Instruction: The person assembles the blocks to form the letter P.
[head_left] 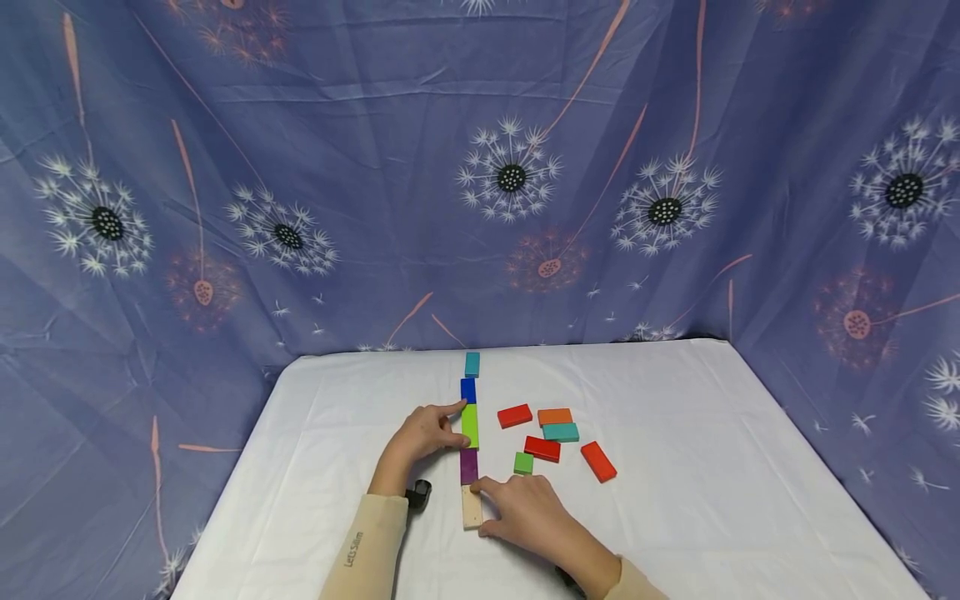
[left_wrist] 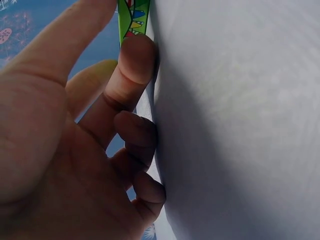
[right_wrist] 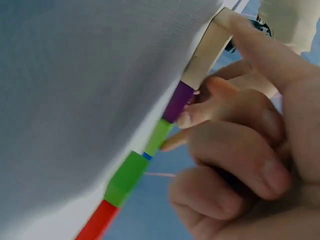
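White cloth [head_left: 697,533] is spread beneath a row of blocks [head_left: 468,467].
The wooden block [head_left: 470,510], nearest, is pinched by the right hand [head_left: 528,510]; the mid-row lime block [head_left: 471,425] is touched by the left hand [head_left: 423,433], whether gripped cannot be told. By uneven pushing, the row could be bent.

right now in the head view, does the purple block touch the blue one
No, the light green block lies between the purple block and the blue block in the row.
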